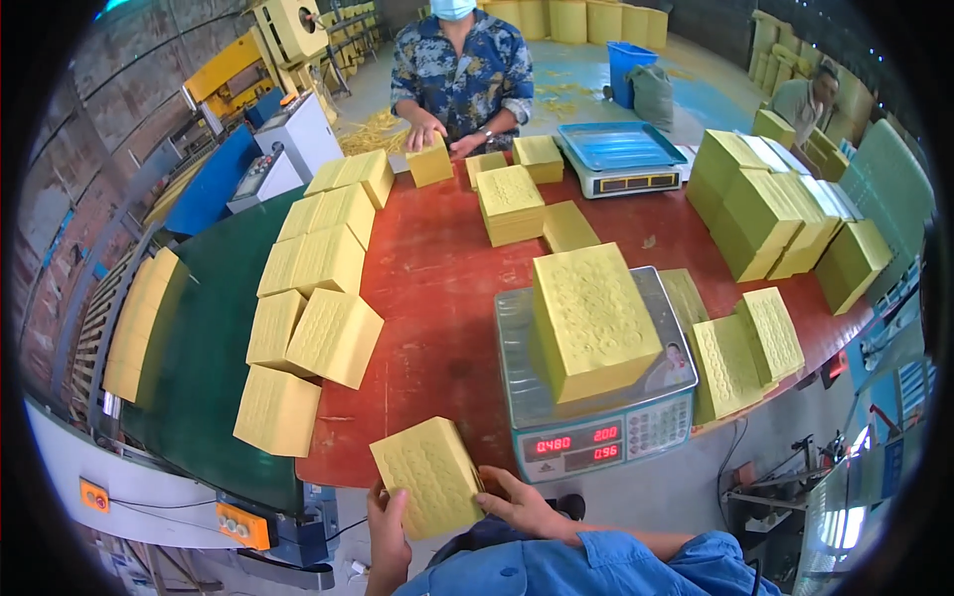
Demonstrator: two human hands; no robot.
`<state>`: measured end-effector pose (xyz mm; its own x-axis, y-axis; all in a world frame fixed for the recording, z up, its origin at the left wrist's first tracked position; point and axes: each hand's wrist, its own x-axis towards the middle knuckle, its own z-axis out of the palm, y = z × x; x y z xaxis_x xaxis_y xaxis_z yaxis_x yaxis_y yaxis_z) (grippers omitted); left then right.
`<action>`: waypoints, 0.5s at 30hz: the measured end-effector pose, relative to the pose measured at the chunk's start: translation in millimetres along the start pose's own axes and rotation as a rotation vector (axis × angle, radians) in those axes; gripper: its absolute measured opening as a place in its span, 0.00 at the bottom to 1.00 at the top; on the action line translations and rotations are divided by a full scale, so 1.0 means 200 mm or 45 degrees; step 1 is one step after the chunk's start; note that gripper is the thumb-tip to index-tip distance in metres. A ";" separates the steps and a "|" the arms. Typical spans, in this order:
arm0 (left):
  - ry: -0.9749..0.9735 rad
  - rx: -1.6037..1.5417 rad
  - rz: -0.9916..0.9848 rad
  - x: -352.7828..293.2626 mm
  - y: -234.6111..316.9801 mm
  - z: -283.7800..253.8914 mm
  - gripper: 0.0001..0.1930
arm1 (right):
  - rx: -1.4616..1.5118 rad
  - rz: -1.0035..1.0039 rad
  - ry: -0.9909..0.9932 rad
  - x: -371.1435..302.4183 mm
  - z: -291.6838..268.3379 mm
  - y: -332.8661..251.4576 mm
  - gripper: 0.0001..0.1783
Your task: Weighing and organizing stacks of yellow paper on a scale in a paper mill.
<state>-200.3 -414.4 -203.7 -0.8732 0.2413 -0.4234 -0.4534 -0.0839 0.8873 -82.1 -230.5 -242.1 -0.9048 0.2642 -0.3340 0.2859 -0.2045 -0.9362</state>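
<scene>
A thick stack of yellow embossed paper (427,479) is held between my two hands at the table's near edge. My left hand (391,528) grips its left side, the thumb lying over the patterned top sheet. On the other side, the fingers of my right hand (519,505) press against the stack's right edge. Just beyond my right hand stands a digital scale (651,429) with a lit red display. A taller embossed paper stack (596,318) rests on the scale's metal pan.
Yellow paper stacks (311,260) line the red table (427,288) beside a green conveyor belt (214,298). More stacks (760,214) stand at right. Across the table, a masked person (462,74) touches another stack (429,164) near a blue-topped scale (621,149).
</scene>
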 end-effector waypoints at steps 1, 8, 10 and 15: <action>-0.004 0.007 0.009 0.05 -0.07 -0.06 0.29 | -0.037 0.044 -0.025 -0.03 -0.02 0.06 0.38; -0.347 -0.075 0.081 -0.03 -0.13 -0.08 0.24 | 0.170 0.149 -0.135 -0.04 -0.09 0.18 0.41; -0.366 -0.329 0.089 -0.05 -0.17 -0.08 0.25 | 0.428 0.215 -0.151 -0.03 -0.05 0.14 0.41; -0.308 -0.423 0.082 -0.23 -0.26 -0.08 0.23 | 0.490 0.192 -0.191 -0.07 -0.09 0.17 0.40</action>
<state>-139.6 -435.5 -234.0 -0.8524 0.4425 -0.2785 -0.4668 -0.4041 0.7867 -55.0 -223.7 -271.2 -0.9058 0.0700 -0.4178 0.3060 -0.5741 -0.7595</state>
